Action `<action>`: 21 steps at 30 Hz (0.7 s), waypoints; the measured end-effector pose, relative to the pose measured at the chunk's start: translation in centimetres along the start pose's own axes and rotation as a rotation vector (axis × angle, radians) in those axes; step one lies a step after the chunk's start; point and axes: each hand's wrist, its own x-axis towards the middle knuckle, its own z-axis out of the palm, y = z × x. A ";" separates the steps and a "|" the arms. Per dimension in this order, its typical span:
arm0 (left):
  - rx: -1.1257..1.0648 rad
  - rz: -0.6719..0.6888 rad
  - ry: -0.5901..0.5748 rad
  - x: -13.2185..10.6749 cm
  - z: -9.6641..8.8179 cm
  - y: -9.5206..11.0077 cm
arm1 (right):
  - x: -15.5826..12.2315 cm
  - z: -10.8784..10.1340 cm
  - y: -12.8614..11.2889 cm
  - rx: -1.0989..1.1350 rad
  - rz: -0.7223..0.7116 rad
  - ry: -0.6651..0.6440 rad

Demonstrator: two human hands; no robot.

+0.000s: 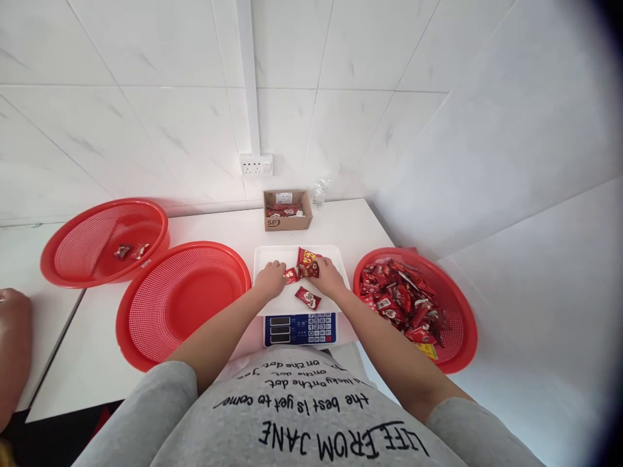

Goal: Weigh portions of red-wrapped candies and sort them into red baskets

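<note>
Both hands are over the white tray [335, 259] of a digital scale [299, 329]. My left hand [271, 279] is closed on a small red packet [291, 276] at its fingertips. In my right hand [328, 277] is a larger red snack packet [307, 261] with yellow lettering, gripped at its right side. Another red packet [308, 298] with a white patch lies on the tray just below the hands. The fingertips of the right hand are partly hidden behind its packet.
A red basket [462, 337] heaped with red packets stands at the right. Two more red baskets, a near one [127, 324] and a far one [51, 269] holding a few packets, are at the left. A cardboard box [287, 224] sits by the wall. Another person's arm [14, 350] shows far left.
</note>
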 end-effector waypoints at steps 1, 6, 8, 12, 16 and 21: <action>-0.003 -0.025 0.015 -0.1 0.0 0.0 | 0.0 -0.2 0.1 -0.003 0.030 -0.013; -0.032 -0.012 0.116 -1.7 0.8 1.9 | 0.6 -0.6 0.2 -0.125 0.023 -0.085; -0.057 0.052 0.147 -2.6 1.5 3.1 | 1.1 -0.6 0.0 -0.160 -0.024 -0.143; -0.026 0.197 0.163 -3.9 3.5 4.2 | 1.8 -0.6 -0.2 -0.196 -0.142 -0.224; 0.130 0.284 0.144 -3.6 4.1 3.5 | 1.7 -0.5 -0.1 -0.221 -0.184 -0.182; 0.148 0.244 0.129 -2.9 3.1 2.5 | 0.5 -0.6 -0.1 -0.195 -0.119 -0.040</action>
